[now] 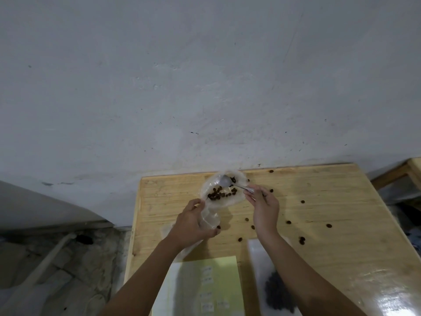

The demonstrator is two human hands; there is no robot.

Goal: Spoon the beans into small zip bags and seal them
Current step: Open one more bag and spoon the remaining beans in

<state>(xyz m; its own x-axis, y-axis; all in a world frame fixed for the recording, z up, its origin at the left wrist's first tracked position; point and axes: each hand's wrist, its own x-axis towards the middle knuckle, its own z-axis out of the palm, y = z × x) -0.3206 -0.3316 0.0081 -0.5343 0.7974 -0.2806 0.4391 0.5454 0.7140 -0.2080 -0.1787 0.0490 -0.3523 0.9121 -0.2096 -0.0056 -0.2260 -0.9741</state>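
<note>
The left hand (193, 222) has its fingers (213, 232) curled round a small clear bag (210, 218), held just above the table (330, 201), with the thumb up against the edge of a larger clear plastic pouch (237, 198). That pouch lies open near the table's far edge, with a cluster of dark beans (219, 194) inside it.

The right hand (265, 207) pinches the handle of a metal spoon (226, 181) between thumb and fingers. The spoon's bowl lies in the pouch just beyond the beans.

Loose beans (288, 222) are scattered across the wood, to the right of the hands and nearer the camera.

Near the front edge lies a pale yellow sheet (225, 281) carrying several small white labels (206, 270); whatever is printed on them is too blurred to read. To its right a white sheet (257, 258) holds a dark heap (278, 295), partly hidden by the right forearm. No brand or legible writing shows anywhere.
</note>
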